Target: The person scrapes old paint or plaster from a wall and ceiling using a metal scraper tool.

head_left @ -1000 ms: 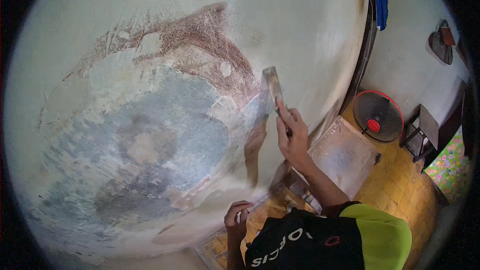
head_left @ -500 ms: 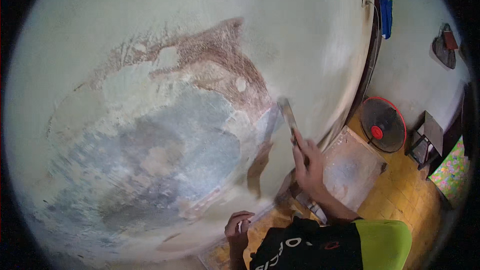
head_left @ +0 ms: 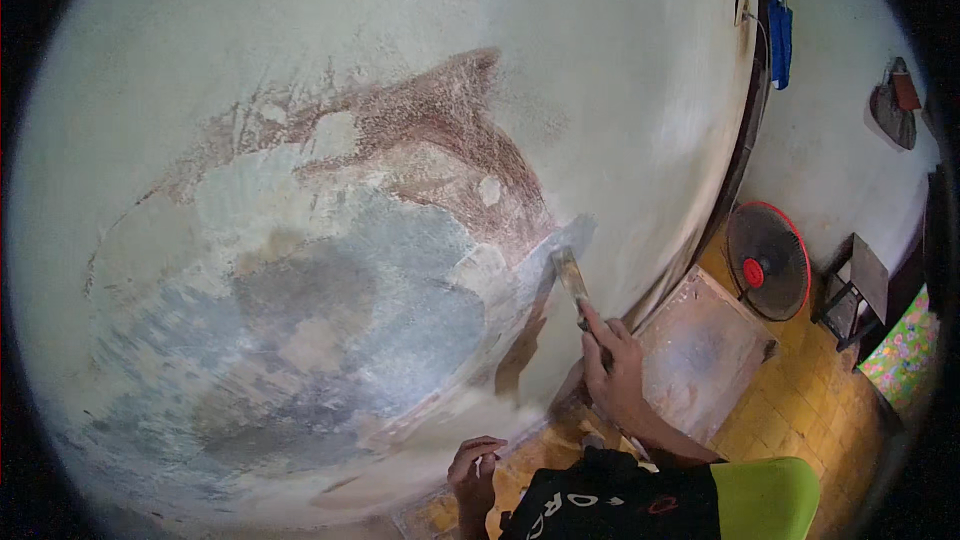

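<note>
My right hand (head_left: 615, 370) grips the handle of a putty knife (head_left: 571, 276), its blade against the pale wall (head_left: 640, 100). A wet grey smear (head_left: 575, 231) lies just above the blade. To its left spreads a large patch of grey filler (head_left: 410, 285), with a reddish-brown bare area (head_left: 440, 100) arching over it. My left hand (head_left: 474, 470) is low near the foot of the wall, its fingers bent and thumb close to them. A small pale spot shows between those fingers, but I cannot make out what it is.
A stained board (head_left: 705, 355) lies by the wall on the yellow tiled floor (head_left: 790, 395). Beyond it are a black fan with a red rim (head_left: 768, 260), a small dark stool (head_left: 858, 285) and a flowered cloth (head_left: 905, 350). A blue item (head_left: 781, 50) hangs near the wall socket (head_left: 741, 10).
My right hand has moved the putty knife down along the wall, and a wet grey smear now shows above the blade. My left hand has hardly moved.
</note>
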`<state>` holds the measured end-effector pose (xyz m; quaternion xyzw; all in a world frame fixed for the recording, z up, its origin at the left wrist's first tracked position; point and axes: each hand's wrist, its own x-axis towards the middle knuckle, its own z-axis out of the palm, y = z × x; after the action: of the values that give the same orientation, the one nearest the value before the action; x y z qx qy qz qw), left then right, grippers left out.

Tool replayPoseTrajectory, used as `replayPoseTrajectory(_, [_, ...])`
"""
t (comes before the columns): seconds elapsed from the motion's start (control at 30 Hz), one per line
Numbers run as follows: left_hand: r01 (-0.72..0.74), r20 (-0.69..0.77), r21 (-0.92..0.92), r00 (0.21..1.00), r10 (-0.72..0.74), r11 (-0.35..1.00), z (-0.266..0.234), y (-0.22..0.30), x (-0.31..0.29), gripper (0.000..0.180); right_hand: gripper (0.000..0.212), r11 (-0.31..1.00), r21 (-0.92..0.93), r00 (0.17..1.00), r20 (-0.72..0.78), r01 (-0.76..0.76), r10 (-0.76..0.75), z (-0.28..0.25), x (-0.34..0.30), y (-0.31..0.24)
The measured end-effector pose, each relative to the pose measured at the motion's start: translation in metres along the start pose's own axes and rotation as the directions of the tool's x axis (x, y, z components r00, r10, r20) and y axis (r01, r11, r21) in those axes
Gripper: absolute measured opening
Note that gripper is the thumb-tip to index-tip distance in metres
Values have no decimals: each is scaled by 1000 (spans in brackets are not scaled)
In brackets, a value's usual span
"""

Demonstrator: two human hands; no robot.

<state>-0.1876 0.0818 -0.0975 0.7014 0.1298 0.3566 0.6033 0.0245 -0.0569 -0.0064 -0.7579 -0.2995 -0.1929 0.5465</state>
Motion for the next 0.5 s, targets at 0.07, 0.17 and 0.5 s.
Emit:
replayPoseTrajectory(0.07, [25,-10,-45,1000,-26,999,8,7,-2,11,47,1000,6,1000,3,-11,11,2,18,-5])
replayPoseTrajectory(0.17, [12,70,14,997,-13,1000,9,14,1,11,48,997,26,996,-44,-75,76,-10,32,-22])
replayPoseTrajectory(0.5, [-20,73,60,997,15,998,10,11,1,13,46,1000,-18,998,-66,-25,23,-20,31,-23])
